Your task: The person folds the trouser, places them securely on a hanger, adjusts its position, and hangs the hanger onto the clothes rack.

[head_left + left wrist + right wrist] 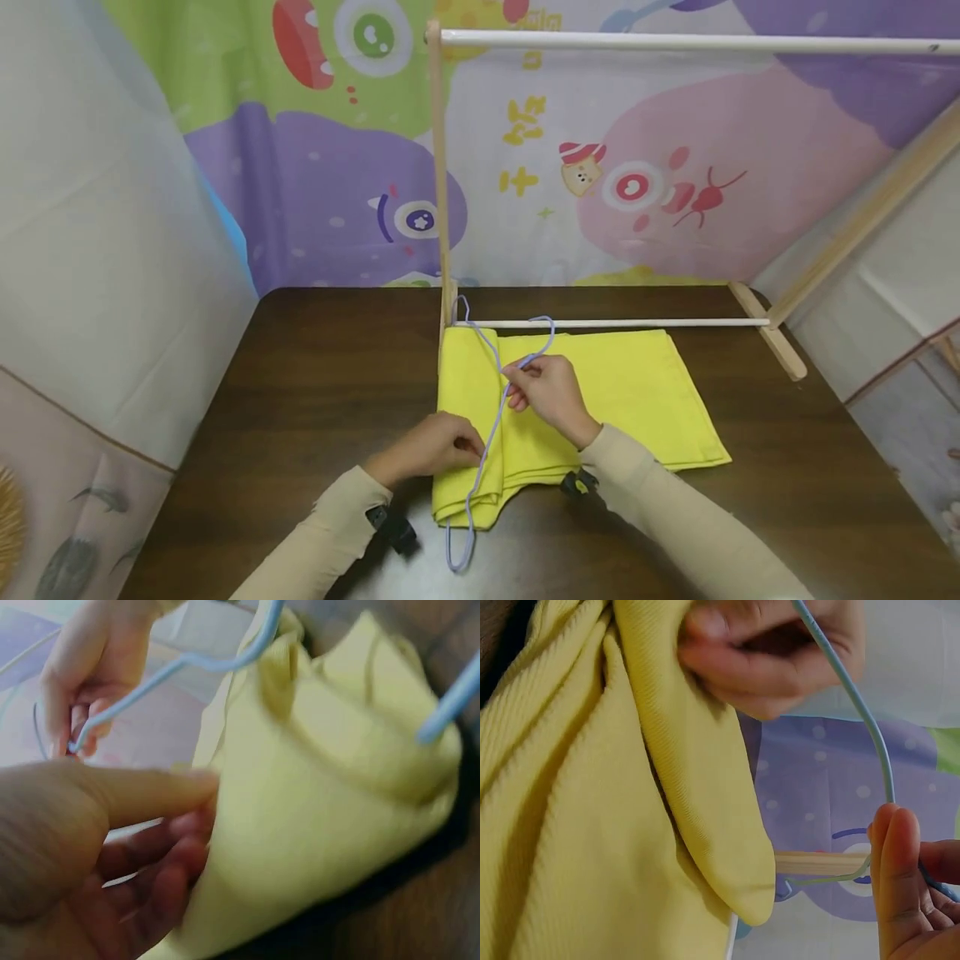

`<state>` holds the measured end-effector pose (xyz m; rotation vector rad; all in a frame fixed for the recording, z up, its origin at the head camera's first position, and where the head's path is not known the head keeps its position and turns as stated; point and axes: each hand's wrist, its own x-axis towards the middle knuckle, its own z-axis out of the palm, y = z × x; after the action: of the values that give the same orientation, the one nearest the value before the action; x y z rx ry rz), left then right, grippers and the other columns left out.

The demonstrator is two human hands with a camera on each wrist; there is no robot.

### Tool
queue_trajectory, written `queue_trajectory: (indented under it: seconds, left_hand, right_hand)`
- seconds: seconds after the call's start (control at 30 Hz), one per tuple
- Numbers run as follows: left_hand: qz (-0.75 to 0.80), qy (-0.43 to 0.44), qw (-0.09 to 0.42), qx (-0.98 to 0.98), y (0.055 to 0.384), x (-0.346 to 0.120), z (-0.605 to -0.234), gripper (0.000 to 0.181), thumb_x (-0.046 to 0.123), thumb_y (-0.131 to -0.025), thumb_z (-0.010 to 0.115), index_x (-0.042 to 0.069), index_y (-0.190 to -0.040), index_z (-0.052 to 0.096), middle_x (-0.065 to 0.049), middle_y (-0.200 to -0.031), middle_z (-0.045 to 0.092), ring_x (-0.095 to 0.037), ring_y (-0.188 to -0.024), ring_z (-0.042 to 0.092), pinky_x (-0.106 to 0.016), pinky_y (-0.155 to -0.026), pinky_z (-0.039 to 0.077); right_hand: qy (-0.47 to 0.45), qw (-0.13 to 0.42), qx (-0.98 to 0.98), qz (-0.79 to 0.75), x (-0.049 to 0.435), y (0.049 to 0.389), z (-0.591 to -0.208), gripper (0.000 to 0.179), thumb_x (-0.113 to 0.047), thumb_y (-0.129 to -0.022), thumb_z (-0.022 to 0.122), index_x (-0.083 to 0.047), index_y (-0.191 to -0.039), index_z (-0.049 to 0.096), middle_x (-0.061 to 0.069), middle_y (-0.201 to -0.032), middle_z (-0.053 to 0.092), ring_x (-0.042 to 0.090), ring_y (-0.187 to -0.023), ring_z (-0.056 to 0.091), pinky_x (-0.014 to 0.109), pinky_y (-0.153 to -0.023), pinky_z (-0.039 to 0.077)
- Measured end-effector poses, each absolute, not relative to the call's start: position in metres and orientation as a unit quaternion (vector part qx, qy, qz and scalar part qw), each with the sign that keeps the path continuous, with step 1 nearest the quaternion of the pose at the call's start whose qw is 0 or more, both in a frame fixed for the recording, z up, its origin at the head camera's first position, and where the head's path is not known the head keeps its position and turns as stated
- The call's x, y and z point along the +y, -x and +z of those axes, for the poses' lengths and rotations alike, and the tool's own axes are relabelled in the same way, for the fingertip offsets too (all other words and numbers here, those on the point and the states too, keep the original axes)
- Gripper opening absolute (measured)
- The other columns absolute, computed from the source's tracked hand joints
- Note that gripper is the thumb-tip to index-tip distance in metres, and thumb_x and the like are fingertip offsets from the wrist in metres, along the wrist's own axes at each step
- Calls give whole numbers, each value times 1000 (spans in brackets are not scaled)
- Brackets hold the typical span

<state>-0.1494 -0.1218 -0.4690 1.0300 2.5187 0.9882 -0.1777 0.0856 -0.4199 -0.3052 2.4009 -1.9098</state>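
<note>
A yellow folded cloth lies on the table, its left end turned over into a thick flap. Across this flap runs a lavender-blue wire clothes hanger; one end loops out past the near edge, and its lower bar is hidden under the flap. My right hand pinches the hanger near its hook, which points away to the right. On the flap, my left hand holds the fabric between thumb and curled fingers. The left wrist view shows that thumb against the rolled cloth.
A rack with wooden posts, a white top rail and a low white rail stands behind the cloth. Its right foot rests on the dark wooden table. A cartoon-printed curtain hangs at the back.
</note>
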Motion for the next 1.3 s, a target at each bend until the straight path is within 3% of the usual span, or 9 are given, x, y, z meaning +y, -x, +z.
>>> queue_trajectory:
  seconds: [0.17, 0.33, 0.5, 0.73, 1.3]
  left_hand:
    - [309, -261, 42, 913, 157, -135, -463, 5, 10, -85, 74, 9, -90, 75, 4, -83, 64, -12, -78, 60, -28, -72, 49]
    - [325, -145, 37, 934, 162, -143, -463, 23, 13, -84, 77, 7, -104, 71, -3, -95, 60, -19, -83, 59, -38, -77, 47]
    - [351, -67, 46, 933, 169, -144, -468, 42, 18, -86, 76, 0, -121, 62, -12, -108, 65, -28, -96, 62, -45, -85, 48]
    - [480, 24, 109, 870, 174, -140, -478, 53, 13, -89, 72, 0, -135, 50, -14, -98, 63, -21, -69, 63, -33, -58, 55]
    - [442, 3, 79, 894, 172, -135, -478, 43, 14, -92, 70, -1, -128, 52, -8, -83, 59, -17, -56, 55, -31, -53, 47]
  right_hand:
    - [102, 24, 778, -619, 85, 178, -420, 18, -5, -94, 65, 12, -89, 68, 12, -63, 65, 17, -49, 63, 32, -50, 55]
    - [103, 24, 778, -620, 84, 178, -420, 17, -5, -93, 66, 11, -89, 69, 12, -63, 65, 16, -49, 62, 33, -50, 55]
    - [107, 6, 781, -616, 82, 179, -420, 18, -5, -92, 66, 13, -89, 68, 11, -62, 65, 15, -47, 61, 33, -49, 55]
    - [122, 1, 786, -606, 77, 178, -420, 18, -4, -93, 65, 13, -90, 68, 11, -62, 65, 14, -47, 61, 32, -49, 55]
    - [145, 4, 782, -606, 72, 179, -415, 15, -4, -93, 65, 9, -87, 69, 10, -62, 64, 16, -48, 61, 32, -49, 54]
